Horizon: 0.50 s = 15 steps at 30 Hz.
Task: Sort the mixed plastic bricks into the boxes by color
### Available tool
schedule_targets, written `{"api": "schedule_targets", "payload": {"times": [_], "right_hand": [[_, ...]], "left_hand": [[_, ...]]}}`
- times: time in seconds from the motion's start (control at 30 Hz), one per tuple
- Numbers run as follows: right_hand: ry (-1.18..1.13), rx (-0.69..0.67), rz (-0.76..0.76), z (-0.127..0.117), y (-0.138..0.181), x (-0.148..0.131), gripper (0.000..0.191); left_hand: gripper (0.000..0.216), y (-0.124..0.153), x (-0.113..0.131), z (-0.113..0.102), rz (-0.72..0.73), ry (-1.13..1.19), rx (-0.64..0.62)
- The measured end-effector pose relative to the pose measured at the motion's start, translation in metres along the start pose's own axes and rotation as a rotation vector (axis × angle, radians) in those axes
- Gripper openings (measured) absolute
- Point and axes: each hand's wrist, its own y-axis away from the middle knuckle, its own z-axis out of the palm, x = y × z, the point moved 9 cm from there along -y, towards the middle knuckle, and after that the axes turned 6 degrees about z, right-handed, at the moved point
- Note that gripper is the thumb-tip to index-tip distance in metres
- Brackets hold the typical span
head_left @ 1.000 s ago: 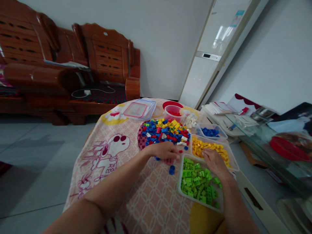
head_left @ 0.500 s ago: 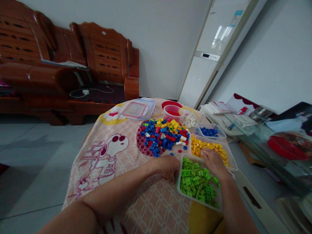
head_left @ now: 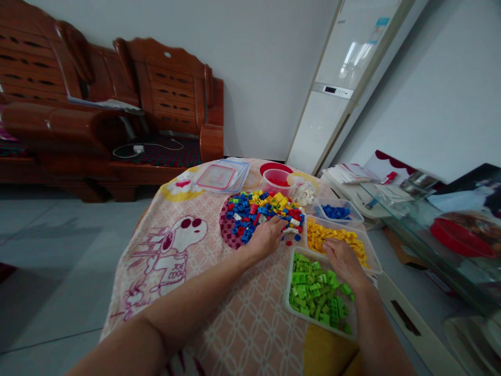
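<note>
At the front edge of a mixed pile of toy building bricks (head_left: 246, 211), my left hand (head_left: 268, 237) reaches in with its fingers stretched out over the bricks. My right hand (head_left: 342, 258) hovers where the tub of yellow bricks (head_left: 354, 241) meets the tub of green bricks (head_left: 313, 287). Its fingers are drawn together, and whatever they may hold is hidden. Blue bricks (head_left: 335, 212) lie in a smaller clear tub behind the yellow ones. A round tub (head_left: 277, 189) with red bricks and a heap of white bricks (head_left: 304, 194) stand farther back.
Plastic lids (head_left: 217, 176) lie at the table's back left, on a patterned cloth (head_left: 250, 324). A glass-topped stand (head_left: 415, 209) with papers and a red bowl (head_left: 460, 237) borders the right side. Wooden seating (head_left: 168, 94) and a tall white appliance (head_left: 324, 115) are beyond.
My left hand has moved forward from beside the green tub to the front edge of the mixed pile. My right hand has stayed nearly in place.
</note>
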Motion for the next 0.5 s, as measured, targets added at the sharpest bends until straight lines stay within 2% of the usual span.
{"api": "schedule_targets", "payload": {"times": [0.13, 0.27, 0.5], "right_hand": [[0.005, 0.011, 0.001, -0.001, 0.000, 0.000, 0.035], [0.006, 0.011, 0.006, 0.000, 0.000, 0.002, 0.035], [-0.009, -0.018, 0.016, 0.003, -0.001, 0.005, 0.035]], "left_hand": [[0.020, 0.000, 0.021, 0.025, 0.123, 0.077, -0.131], [0.019, -0.004, 0.030, 0.046, 0.127, 0.025, -0.257], [0.025, -0.010, 0.009, 0.044, 0.010, -0.066, -0.234]]}}
